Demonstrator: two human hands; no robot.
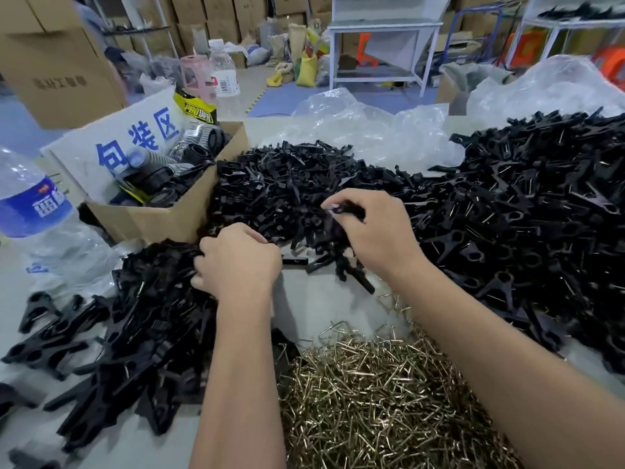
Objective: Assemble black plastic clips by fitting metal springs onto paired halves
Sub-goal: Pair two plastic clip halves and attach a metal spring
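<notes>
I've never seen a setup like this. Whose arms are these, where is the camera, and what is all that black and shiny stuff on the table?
There is no machine here: these are a person's two bare arms, filmed by one wide-angle camera worn on the head, looking forward and down. That is why the arms enter from the bottom edge.

The table holds heaps of black plastic clip parts: one heap on the left, one in the middle, and a large one on the right, where thin metal glints among the black pieces. At the bottom lies a heap of small metal springs.

The left hand reaches into the left heap, fingers curled among the pieces; what it holds is hidden. The right hand has a pinching grip on a black clip piece.

A cardboard box, a water bottle and clear plastic bags sit behind.
</notes>
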